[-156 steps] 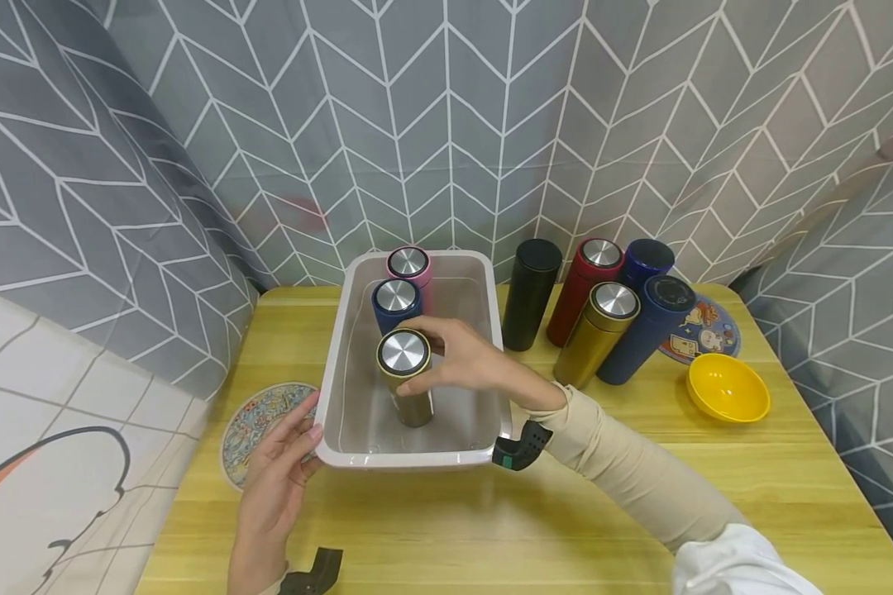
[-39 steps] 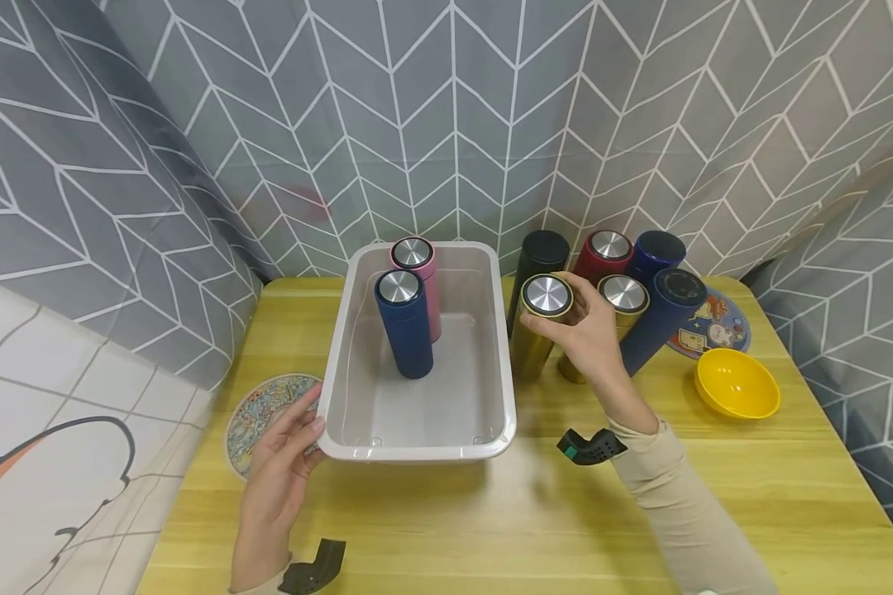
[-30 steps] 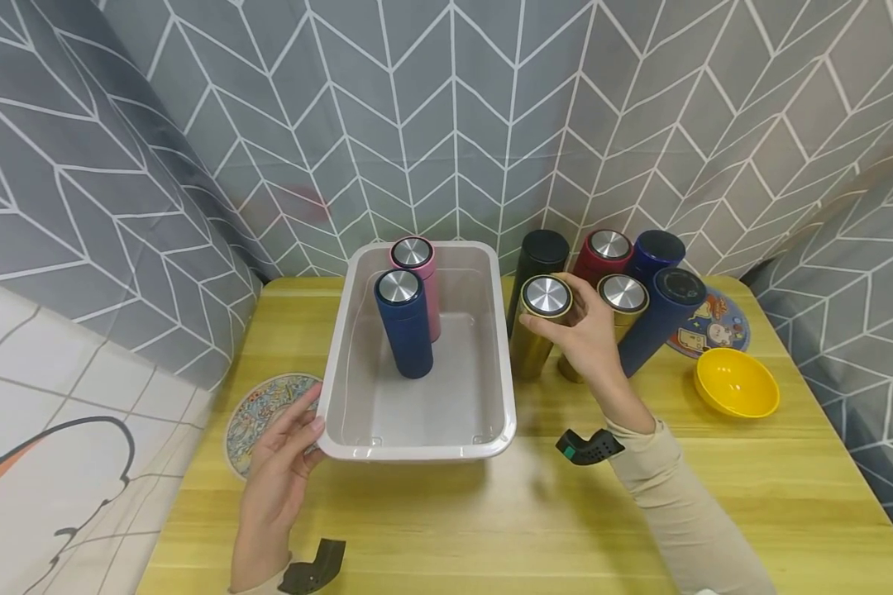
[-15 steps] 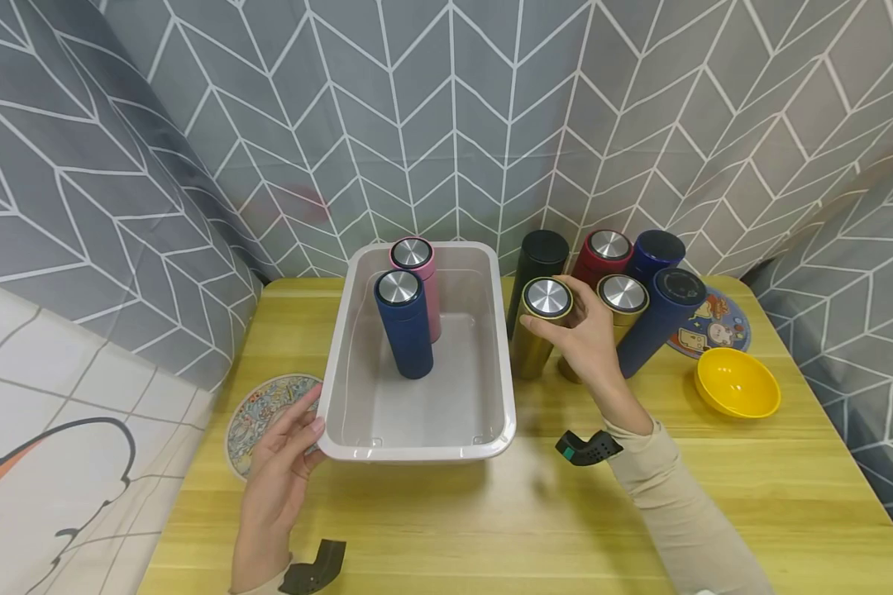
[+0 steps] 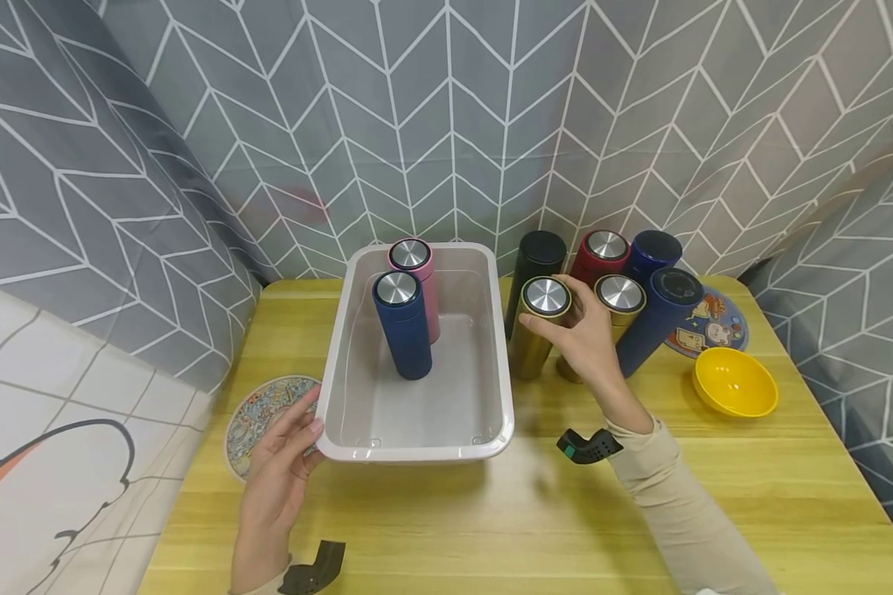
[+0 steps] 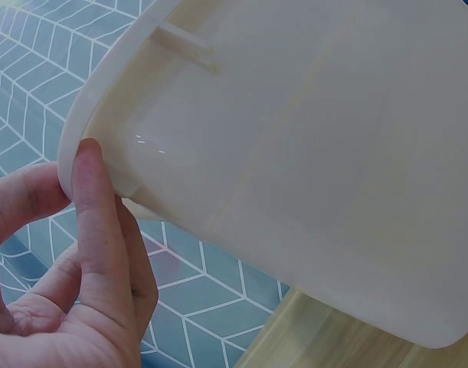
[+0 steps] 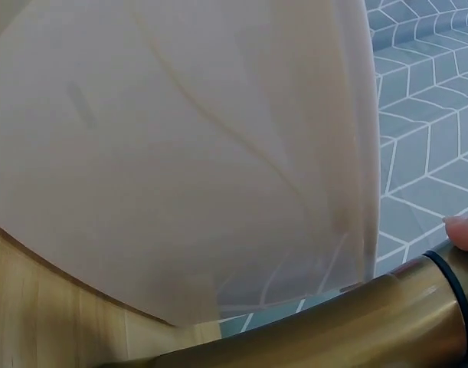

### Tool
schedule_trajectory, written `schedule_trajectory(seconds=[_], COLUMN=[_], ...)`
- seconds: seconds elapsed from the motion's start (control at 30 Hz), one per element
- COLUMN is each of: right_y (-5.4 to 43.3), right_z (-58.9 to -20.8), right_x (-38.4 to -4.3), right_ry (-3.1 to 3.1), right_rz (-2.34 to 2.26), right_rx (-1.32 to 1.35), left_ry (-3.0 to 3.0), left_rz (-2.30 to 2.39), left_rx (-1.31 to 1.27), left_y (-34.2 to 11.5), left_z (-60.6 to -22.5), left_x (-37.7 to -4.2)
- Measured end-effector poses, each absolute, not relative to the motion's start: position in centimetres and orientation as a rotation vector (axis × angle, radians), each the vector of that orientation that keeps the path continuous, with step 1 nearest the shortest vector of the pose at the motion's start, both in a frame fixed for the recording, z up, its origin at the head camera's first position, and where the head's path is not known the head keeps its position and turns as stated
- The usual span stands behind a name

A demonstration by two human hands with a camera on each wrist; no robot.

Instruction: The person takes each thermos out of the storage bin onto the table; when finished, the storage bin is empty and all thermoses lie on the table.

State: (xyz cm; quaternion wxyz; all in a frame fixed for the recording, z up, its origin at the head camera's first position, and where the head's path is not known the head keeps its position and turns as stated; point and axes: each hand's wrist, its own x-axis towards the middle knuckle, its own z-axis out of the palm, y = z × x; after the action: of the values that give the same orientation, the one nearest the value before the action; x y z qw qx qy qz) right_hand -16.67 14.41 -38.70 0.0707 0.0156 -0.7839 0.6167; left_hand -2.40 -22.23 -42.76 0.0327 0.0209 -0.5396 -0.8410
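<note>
The right hand [image 5: 588, 326] was curled round the upper part of a gold bottle [image 5: 532, 351], thumb on one side and fingers on the other, close below the silver lid, perhaps because neighbouring bottles crowded it lower down. That bottle was upright just beside the tub's right wall; whether its base touched the table [image 5: 446, 529] was hard to tell, since its foot was poorly seen in both views. The left hand [image 5: 279, 463] pinched the rim of the grey tub [image 5: 417, 453] at its near left corner, seemingly to steady it. The tub stood towards the table's far edge, left of the middle, with a navy bottle [image 5: 409, 339] and a pink bottle [image 5: 430, 302] upright inside, the pink one farther back. Right of the gold bottle and behind it clustered a black bottle [image 5: 539, 252], a red bottle [image 5: 603, 248], a second gold bottle [image 5: 621, 295] and two blue bottles [image 5: 658, 310]. Beyond them, towards the table's right edge, sat a yellow bowl [image 5: 737, 384].
</note>
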Motion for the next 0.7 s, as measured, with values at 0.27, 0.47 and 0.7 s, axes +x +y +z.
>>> schedule_trajectory(seconds=[0.27, 0.47, 0.7], right_y=[14.39, 14.40, 14.33], right_z=[-38.35, -38.31, -38.27], right_x=[-16.65, -16.57, -16.41], right_ry=[-2.410, -2.394, -2.368], right_rz=[1.746, 1.732, 1.716], right_rx=[0.075, 0.081, 0.081], left_ry=[-1.657, -1.658, -1.679], left_rz=[-2.591, -2.587, -2.576], left_rx=[0.058, 0.055, 0.072], left_y=[-22.29, -22.30, -22.26], left_z=[-42.89, -42.90, -42.83], left_x=[-2.41, -2.44, -2.47])
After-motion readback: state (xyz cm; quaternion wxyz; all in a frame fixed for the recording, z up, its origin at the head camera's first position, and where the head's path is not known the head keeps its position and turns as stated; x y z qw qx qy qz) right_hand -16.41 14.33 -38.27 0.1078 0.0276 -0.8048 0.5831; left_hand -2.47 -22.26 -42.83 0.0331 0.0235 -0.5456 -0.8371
